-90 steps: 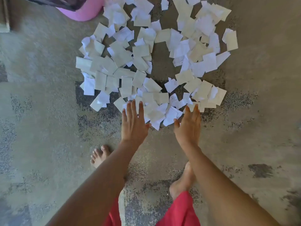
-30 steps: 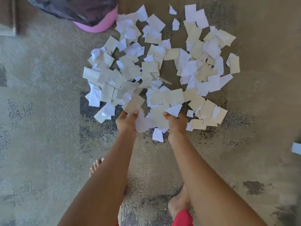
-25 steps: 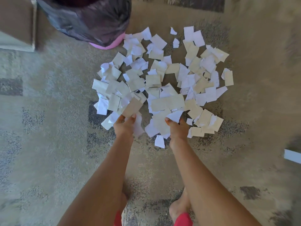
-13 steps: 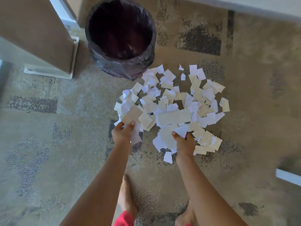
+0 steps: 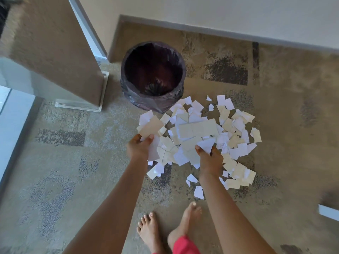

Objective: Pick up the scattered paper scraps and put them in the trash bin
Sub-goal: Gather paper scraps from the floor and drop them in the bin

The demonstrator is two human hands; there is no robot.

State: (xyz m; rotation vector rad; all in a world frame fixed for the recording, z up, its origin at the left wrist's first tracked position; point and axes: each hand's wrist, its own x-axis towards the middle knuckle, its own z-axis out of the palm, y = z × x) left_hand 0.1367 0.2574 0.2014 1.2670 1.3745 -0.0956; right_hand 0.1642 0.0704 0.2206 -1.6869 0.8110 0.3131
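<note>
Both hands were loaded. Left hand (image 5: pixel 138 150) had its fingers (image 5: pixel 150 137) curled round a tan scrap (image 5: pixel 151 126), with a few white pieces under it. Right hand (image 5: pixel 209 160) pinched a white scrap (image 5: pixel 206 144), thumb on top. A sheaf of mixed pieces fanned out between the two hands. Couldn't tell which of those were lifted and which lay on the carpet (image 5: pixel 73 162) beneath.

The remaining paper scraps (image 5: pixel 238 125) lay on the carpet, from just in front of the bin back towards the bare feet (image 5: pixel 148 230), mostly right of the hands.

Trash bin (image 5: pixel 145 102), bag-lined and mouth up, stood beyond the pile, at its far edge. It was almost dead ahead of the left hand, and ahead and to the left of the right hand, so the left was nearer. Round mouth, no axis to line up. The held bundle ran left-right.

My read: the next move was a forward carry, with the right hand swinging left so both ends cleared the rim. Loose middle pieces looked likely to drop short. Inside of the bin was too dark to tell if any paper was in yet.
</note>
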